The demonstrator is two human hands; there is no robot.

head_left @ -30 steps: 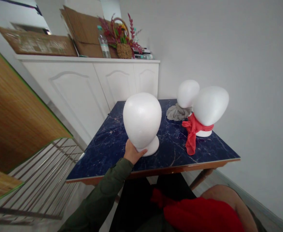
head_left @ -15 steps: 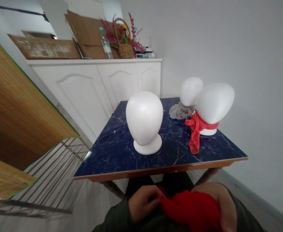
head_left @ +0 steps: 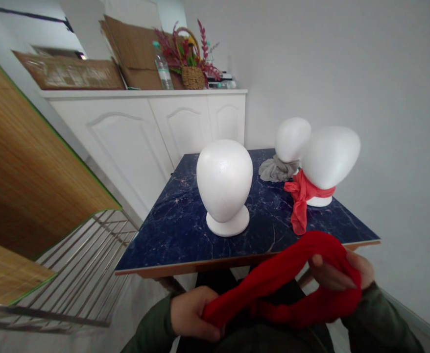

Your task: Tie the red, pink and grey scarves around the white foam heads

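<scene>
Red cloth [head_left: 284,264] held in both hands, clear of the worktop [head_left: 171,230].
Fingers [head_left: 205,332] of the left hand [head_left: 191,314] are clamped on one end, lower centre. The right hand [head_left: 342,272] is closed around the looped end, lower right. Done: red-scarfed head [head_left: 330,157] and grey-scarfed head [head_left: 292,137], right of centre. Left: near foam head [head_left: 224,179], bare.

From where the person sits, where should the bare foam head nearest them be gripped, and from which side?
Probably the narrow neck of the bare foam head, just above its round base, from the near side. The dome is wide and smooth; the neck suits a grip.
</scene>
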